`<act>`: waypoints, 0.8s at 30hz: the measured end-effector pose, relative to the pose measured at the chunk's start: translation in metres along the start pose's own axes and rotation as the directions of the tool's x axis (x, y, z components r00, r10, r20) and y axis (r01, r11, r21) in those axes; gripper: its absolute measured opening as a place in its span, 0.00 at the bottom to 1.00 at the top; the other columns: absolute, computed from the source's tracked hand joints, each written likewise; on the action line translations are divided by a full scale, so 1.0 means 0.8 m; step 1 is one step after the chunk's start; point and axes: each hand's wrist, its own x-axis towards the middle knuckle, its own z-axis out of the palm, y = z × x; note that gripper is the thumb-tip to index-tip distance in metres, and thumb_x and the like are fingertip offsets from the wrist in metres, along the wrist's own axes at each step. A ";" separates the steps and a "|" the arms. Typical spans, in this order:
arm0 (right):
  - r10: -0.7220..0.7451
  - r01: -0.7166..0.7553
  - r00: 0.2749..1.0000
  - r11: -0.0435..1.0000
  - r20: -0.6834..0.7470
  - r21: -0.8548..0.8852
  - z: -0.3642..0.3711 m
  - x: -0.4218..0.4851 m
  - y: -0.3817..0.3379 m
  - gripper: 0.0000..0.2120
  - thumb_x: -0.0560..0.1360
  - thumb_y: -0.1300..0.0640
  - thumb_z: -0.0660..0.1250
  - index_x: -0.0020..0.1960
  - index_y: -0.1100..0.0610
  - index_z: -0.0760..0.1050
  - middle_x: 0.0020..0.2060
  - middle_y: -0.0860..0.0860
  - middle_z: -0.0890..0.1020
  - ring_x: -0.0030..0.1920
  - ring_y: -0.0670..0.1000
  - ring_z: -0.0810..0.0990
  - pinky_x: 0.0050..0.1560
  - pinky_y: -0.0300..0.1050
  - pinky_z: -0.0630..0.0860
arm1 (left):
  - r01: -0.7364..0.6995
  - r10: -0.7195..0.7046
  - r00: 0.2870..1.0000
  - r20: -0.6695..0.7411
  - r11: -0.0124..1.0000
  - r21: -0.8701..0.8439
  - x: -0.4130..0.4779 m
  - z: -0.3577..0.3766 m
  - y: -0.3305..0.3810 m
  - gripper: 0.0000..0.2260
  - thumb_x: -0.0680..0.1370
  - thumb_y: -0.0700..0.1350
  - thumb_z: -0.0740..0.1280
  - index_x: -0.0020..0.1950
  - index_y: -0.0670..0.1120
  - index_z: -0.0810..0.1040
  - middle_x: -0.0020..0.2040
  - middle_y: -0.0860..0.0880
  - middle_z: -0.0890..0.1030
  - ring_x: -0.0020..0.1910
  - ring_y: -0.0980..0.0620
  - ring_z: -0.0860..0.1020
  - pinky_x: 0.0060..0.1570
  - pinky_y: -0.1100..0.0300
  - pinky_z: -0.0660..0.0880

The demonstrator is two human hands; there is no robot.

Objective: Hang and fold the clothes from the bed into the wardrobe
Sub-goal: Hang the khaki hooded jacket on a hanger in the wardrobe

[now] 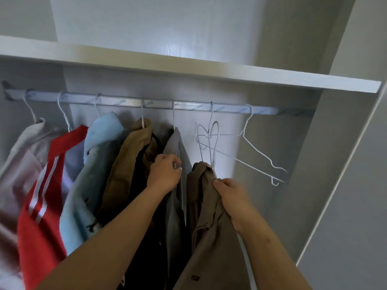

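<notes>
A brown garment (206, 222) sits on a white wire hanger (211, 143) whose hook is at the metal rail (159, 103). My right hand (229, 195) grips this garment near its collar. My left hand (165, 172) has its fingers curled on the edge of a grey garment (178, 147) hanging just left of it. Further left on the rail hang a tan jacket (129, 164), a light blue top (92, 168), a red top with white stripes (41, 195) and a beige one (18, 164).
An empty white wire hanger (261, 153) hangs at the right end of the rail, beside the wardrobe's right side wall (314, 164). A white shelf (188, 68) runs just above the rail. The wardrobe's back panel (230, 126) shows behind the hangers.
</notes>
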 end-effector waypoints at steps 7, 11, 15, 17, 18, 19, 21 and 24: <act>-0.061 0.059 0.997 0.997 -0.038 -0.057 0.033 0.074 -0.033 0.11 0.79 0.56 0.59 0.40 0.55 0.74 0.45 0.59 0.81 0.47 0.57 0.79 0.53 0.50 0.76 | -0.041 0.036 0.999 0.022 0.970 0.239 0.074 0.014 -0.013 0.21 0.75 0.45 0.67 0.67 0.55 0.66 0.74 0.49 0.53 0.69 0.41 0.57 0.65 0.50 0.63; -0.042 0.033 0.994 0.996 -0.105 -0.084 0.039 0.103 -0.029 0.10 0.79 0.57 0.59 0.44 0.60 0.75 0.44 0.59 0.80 0.41 0.52 0.76 0.47 0.47 0.75 | -0.033 0.031 0.999 0.018 0.991 0.132 0.094 0.020 -0.030 0.22 0.76 0.38 0.63 0.67 0.55 0.67 0.75 0.49 0.51 0.71 0.41 0.55 0.67 0.50 0.61; -0.015 -0.001 0.987 0.995 -0.163 -0.100 0.036 0.116 -0.011 0.08 0.80 0.57 0.57 0.50 0.59 0.74 0.40 0.52 0.77 0.37 0.48 0.74 0.34 0.38 0.70 | -0.060 0.058 0.998 -0.023 0.994 -0.089 0.095 0.031 -0.036 0.25 0.74 0.30 0.59 0.66 0.51 0.70 0.73 0.48 0.58 0.69 0.43 0.62 0.66 0.48 0.67; -0.010 -0.007 0.977 0.997 -0.211 -0.081 0.028 0.120 -0.003 0.08 0.80 0.57 0.57 0.49 0.59 0.74 0.38 0.53 0.76 0.35 0.48 0.74 0.32 0.39 0.70 | -0.060 0.054 0.998 -0.044 0.986 -0.155 0.093 0.037 -0.033 0.25 0.73 0.29 0.59 0.66 0.50 0.70 0.72 0.48 0.60 0.68 0.44 0.63 0.66 0.48 0.68; -0.009 -0.011 0.970 0.997 -0.241 -0.080 0.024 0.121 0.000 0.08 0.80 0.58 0.58 0.48 0.59 0.74 0.36 0.53 0.76 0.34 0.48 0.73 0.31 0.39 0.69 | -0.057 0.049 0.998 -0.049 0.982 -0.180 0.091 0.040 -0.031 0.25 0.73 0.29 0.59 0.66 0.50 0.70 0.72 0.48 0.60 0.69 0.44 0.63 0.66 0.48 0.68; -0.012 -0.013 0.962 0.996 -0.272 -0.091 0.020 0.122 0.003 0.08 0.79 0.58 0.58 0.47 0.59 0.74 0.34 0.53 0.75 0.32 0.48 0.72 0.30 0.38 0.67 | -0.052 0.042 0.998 -0.054 0.979 -0.198 0.089 0.042 -0.029 0.25 0.73 0.29 0.58 0.66 0.49 0.70 0.72 0.48 0.61 0.69 0.44 0.63 0.67 0.49 0.67; -0.026 -0.009 0.946 0.994 -0.324 -0.107 0.015 0.124 0.007 0.09 0.79 0.59 0.57 0.45 0.60 0.74 0.31 0.52 0.73 0.29 0.47 0.69 0.28 0.39 0.65 | -0.039 0.024 0.997 -0.072 0.977 -0.212 0.087 0.043 -0.026 0.25 0.73 0.28 0.58 0.67 0.49 0.71 0.72 0.47 0.61 0.70 0.45 0.62 0.69 0.51 0.65; -0.034 -0.007 0.928 0.994 -0.372 -0.108 0.011 0.124 0.013 0.09 0.80 0.59 0.57 0.46 0.60 0.73 0.32 0.51 0.74 0.30 0.47 0.70 0.29 0.40 0.64 | -0.040 0.017 0.995 -0.101 0.974 -0.224 0.084 0.041 -0.024 0.25 0.73 0.28 0.58 0.66 0.48 0.71 0.71 0.47 0.62 0.69 0.45 0.63 0.67 0.56 0.65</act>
